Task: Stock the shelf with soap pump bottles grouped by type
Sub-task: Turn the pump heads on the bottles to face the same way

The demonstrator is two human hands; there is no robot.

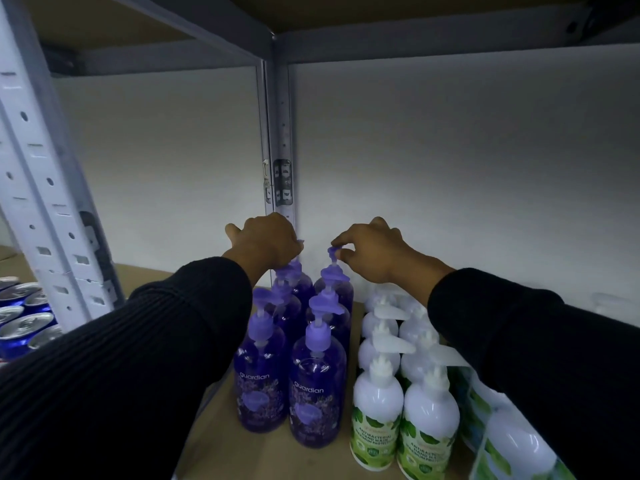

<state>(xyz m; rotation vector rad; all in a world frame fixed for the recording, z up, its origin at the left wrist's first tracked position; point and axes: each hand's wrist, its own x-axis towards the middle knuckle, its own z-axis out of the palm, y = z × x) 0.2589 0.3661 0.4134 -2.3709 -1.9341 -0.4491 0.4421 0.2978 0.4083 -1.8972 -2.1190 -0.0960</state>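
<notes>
Rear of the shelf (214, 427): the left hand (265, 242) is curled over the back-left purple soap bottle (302, 289), covering its pump. The right hand (374, 252) pinches the back-right purple soap bottle (337, 291) by its nozzle (334, 251). White handwash bottles (379, 393) stand just beside.

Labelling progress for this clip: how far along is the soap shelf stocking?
Mostly done: purple bottles stand in two rows, with white bottles in rows beside them, types kept apart. In hand: left hand grips the pump of the rear-left purple bottle; right hand pinches the pump of the rear-right purple bottle, seemingly squaring them. Left: probably just that tidying; no unstocked bottles in view.
</notes>
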